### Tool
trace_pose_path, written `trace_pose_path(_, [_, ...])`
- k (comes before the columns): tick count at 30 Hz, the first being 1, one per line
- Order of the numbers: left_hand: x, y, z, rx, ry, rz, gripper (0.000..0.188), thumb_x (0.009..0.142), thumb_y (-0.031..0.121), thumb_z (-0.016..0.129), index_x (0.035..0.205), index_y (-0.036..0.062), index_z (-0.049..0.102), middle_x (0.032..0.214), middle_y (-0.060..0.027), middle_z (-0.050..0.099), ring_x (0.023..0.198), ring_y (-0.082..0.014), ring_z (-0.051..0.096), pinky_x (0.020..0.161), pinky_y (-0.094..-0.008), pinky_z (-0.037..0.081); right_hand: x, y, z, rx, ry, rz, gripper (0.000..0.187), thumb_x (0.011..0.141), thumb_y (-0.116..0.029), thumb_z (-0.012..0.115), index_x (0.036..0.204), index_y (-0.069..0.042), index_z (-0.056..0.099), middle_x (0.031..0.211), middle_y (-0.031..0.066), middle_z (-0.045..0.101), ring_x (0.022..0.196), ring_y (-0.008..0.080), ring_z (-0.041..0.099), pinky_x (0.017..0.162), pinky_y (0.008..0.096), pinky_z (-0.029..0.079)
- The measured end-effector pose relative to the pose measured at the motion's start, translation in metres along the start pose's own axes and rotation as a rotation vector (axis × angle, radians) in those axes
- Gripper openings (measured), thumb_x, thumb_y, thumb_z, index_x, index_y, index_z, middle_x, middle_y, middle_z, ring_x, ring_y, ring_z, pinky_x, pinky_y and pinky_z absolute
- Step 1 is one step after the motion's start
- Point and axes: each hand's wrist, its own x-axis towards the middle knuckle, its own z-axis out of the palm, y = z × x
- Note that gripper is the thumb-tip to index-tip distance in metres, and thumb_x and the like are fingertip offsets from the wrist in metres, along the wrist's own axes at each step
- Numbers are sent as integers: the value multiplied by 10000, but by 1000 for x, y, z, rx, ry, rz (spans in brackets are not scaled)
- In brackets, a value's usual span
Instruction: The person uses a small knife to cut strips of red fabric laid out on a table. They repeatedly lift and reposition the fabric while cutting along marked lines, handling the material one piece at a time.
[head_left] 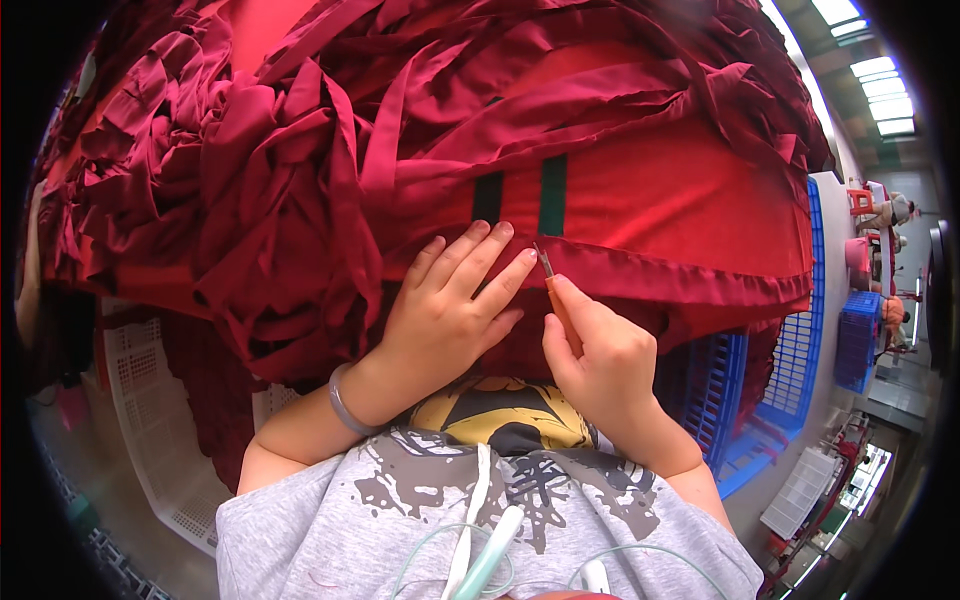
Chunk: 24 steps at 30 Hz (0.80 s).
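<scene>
Dark red fabric (pixel 660 270) with a gathered, stitched edge lies in front of me over a brighter red surface (pixel 680 190). My left hand (pixel 450 295) rests flat on the fabric with fingers stretched out, its index fingertip beside the tool's tip. In my right hand (pixel 605 350), closed around its orange handle, is a seam ripper (pixel 547 268) with a thin forked metal tip. That tip touches or hovers just over the fabric's edge; I cannot tell which. Two dark green strips (pixel 552 195) show just beyond my fingers.
A large heap of crumpled dark red fabric (pixel 270 190) covers the left and far side. White plastic crates (pixel 150 400) stand below at left, blue crates (pixel 800 360) at right. Farther right, people sit near stools and another blue crate (pixel 858 340). Thin cords hang before my shirt.
</scene>
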Motion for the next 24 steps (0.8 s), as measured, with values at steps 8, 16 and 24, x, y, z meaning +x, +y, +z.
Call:
trace_pose_path(8, [0,2,3,60,34,9,540,794,312,706,1309,197,592,1382,-72,520,1271,-251,480,1039,-459,368,0,1,12,-28,34,-1,328,813,-94,669,1129,-5,667,655,58,593,495,200,592,453,318,461])
trace_pose_path(16, [-2,4,1,-26,-9,-28,632,775,268,732,1369,180,536,1433,-72,482,1328,-268,440,1076,-485,338,18,9,16,131,267,126,317,859,-79,646,1161,18,636,860,155,711,664,275,696,574,355,540])
trace_pose_path(24, [-6,-3,0,-170,3,-21,633,763,126,697,1352,54,476,1465,-121,474,1371,-312,424,1084,-491,348,1,-6,13,10,9,-6,320,821,-118,661,1127,-23,672,675,62,616,522,206,610,473,327,477])
